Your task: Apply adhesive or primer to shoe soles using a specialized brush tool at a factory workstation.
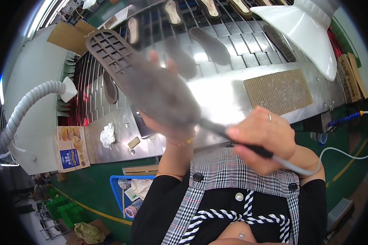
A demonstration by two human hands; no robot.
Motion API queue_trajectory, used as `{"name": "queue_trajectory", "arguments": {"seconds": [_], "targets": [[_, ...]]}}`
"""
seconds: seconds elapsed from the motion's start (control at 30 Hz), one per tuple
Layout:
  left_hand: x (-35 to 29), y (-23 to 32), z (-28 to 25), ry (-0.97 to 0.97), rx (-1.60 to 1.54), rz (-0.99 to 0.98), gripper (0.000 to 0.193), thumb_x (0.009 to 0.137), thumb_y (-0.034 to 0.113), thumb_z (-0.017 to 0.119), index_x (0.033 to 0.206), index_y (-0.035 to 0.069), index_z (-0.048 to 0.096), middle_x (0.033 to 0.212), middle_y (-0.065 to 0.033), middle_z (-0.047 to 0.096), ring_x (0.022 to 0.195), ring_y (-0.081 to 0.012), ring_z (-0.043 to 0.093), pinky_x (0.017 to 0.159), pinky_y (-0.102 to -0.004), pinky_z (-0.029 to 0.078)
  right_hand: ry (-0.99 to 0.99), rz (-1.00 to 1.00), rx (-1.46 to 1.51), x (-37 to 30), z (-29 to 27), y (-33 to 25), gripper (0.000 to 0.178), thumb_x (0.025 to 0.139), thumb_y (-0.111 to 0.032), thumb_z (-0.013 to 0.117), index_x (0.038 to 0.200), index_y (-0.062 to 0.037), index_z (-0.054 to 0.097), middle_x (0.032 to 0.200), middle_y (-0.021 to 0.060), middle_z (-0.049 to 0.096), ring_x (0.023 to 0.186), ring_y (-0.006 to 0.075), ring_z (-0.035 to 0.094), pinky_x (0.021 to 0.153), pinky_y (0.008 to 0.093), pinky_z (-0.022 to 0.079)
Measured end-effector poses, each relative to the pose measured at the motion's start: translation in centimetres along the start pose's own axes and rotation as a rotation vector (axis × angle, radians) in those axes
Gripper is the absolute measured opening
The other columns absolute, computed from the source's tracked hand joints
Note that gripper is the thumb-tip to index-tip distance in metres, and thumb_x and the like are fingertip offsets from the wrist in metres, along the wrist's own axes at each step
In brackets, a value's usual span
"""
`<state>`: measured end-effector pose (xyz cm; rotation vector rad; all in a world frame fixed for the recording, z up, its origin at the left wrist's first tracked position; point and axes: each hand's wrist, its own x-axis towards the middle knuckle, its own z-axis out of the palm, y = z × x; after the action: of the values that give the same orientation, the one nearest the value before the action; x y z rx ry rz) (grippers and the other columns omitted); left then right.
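Note:
A dark grey shoe sole (147,81) is held up over the metal bench, tilted, with its heel end and open grid pattern toward the upper left. My left hand (163,130) grips it from below, and its fingertips show past the far edge. My right hand (265,141) is closed around the black handle of a corded tool (253,150). A grey cord runs from the handle's back end over my right forearm. The tool's front end meets the sole's near end, but blur hides its shape and whether it touches.
Behind the metal bench (225,90) runs a slatted conveyor (245,45) bearing several soles. A ribbed brown mat (279,90) lies at right, below a white funnel hood (304,34). Crumpled white tissue (107,135), a snack carton (72,148) and a hose-fed nozzle (68,90) are left. A blue basket (117,196) stands lower.

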<state>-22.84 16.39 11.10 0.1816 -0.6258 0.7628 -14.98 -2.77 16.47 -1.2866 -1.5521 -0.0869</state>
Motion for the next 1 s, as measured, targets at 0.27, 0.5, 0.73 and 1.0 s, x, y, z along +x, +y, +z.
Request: {"name": "queue_trajectory", "arguments": {"seconds": [0.27, 0.5, 0.73, 1.0], "targets": [[0.6, 0.3, 0.4, 0.238, 0.156, 0.016, 0.056, 0.102, 0.04, 0.03, 0.144, 0.005, 0.042, 0.147, -0.0221, 0.041, 0.139, -0.0363, 0.036, 0.117, -0.0506, 0.027, -0.043, -0.057, 0.008, 0.4, -0.4, 0.7, 0.025, 0.072, 0.0, 0.072, 0.096, 0.0017, 0.071, 0.082, 0.0116, 0.069, 0.062, 0.02, 0.063, 0.054, 0.0285, 0.047], [0.6, -0.9, 0.8, 0.585, 0.309, -0.165, 0.055, 0.102, 0.032, 0.034, 0.142, -0.005, 0.037, 0.147, -0.0342, 0.032, 0.14, -0.0441, 0.029, 0.117, -0.0557, 0.022, -0.148, -0.093, 0.02, 0.5, -1.8, 0.8, 0.032, 0.067, -0.001, 0.073, 0.098, -0.0003, 0.072, 0.085, 0.0113, 0.069, 0.064, 0.021, 0.062, 0.057, 0.0298, 0.048], [0.1, -1.4, 2.1, 0.7, 0.291, -0.437, 0.056, 0.104, 0.038, 0.032, 0.14, -0.005, 0.039, 0.137, -0.0248, 0.048, 0.13, -0.038, 0.044, 0.114, -0.0495, 0.031, -0.179, 0.024, -0.028, 1.4, -4.0, 1.3, 0.021, 0.068, -0.004, 0.076, 0.089, -0.0034, 0.074, 0.084, 0.0115, 0.07, 0.065, 0.0219, 0.063, 0.058, 0.0304, 0.048], [0.0, -0.2, 1.5, 0.72, 0.084, -0.59, 0.071, 0.1, 0.051, 0.039, 0.147, -0.002, 0.033, 0.15, -0.0298, 0.03, 0.139, -0.0444, 0.03, 0.11, -0.0574, 0.032, -0.257, 0.014, 0.102, 1.8, -6.1, 2.0, 0.018, 0.072, -0.006, 0.074, 0.089, -0.0025, 0.075, 0.083, 0.013, 0.07, 0.066, 0.0219, 0.064, 0.058, 0.0298, 0.048]]}}
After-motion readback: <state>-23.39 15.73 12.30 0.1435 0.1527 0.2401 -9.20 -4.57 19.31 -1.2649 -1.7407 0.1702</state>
